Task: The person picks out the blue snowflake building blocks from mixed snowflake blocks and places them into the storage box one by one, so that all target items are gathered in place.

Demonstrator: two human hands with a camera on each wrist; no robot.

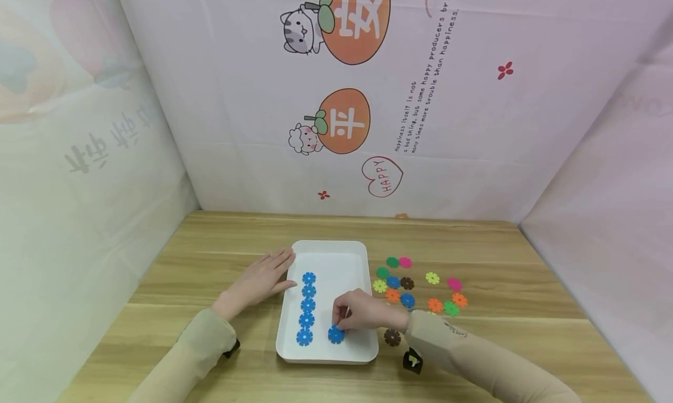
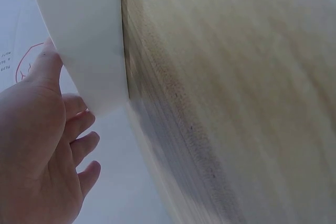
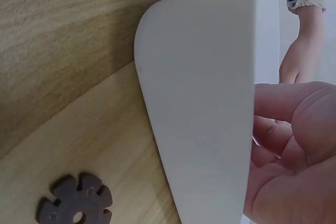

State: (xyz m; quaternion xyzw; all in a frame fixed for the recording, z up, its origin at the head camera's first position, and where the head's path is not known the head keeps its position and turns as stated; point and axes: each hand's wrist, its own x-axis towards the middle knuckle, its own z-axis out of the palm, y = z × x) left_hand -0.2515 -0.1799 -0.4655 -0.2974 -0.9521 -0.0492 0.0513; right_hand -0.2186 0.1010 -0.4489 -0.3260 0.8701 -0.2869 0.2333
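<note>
Left hand (image 1: 263, 279)'s lying with its fingers straight on the tray (image 1: 336, 263)'s left edge, grasping nothing, probably just steadying it. Right hand (image 1: 363, 311)'s grip is pinching a blue disc (image 1: 335, 336) inside the tray, near its right wall, likely for finer control.

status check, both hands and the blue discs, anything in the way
Right hand pinching one blue disc inside the white tray. Left hand at tray's left rim, fingers extended. Five other blue discs in a column. Nothing visibly blocking.

Tray (image 1: 328, 261) — smooth plastic; discs (image 1: 302, 337) — matt plastic; tabletop (image 1: 236, 233) wood-grained.
</note>
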